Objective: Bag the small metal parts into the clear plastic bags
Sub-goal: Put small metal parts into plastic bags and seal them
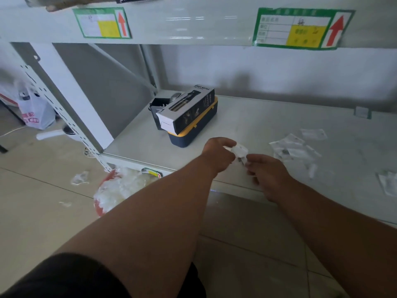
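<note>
Two hands are meeting over the shelf (247,117): the left hand (217,154) is pinching a bag (240,150); the right hand (266,171) is pinching its lower edge, perhaps a part; a loosening pinch is risking a spill.

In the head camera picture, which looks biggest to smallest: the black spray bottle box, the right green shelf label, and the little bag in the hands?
1. Right green shelf label
2. Spray bottle box, slightly smaller; it lies at a different distance, so this is unsure
3. Small clear bag
</note>
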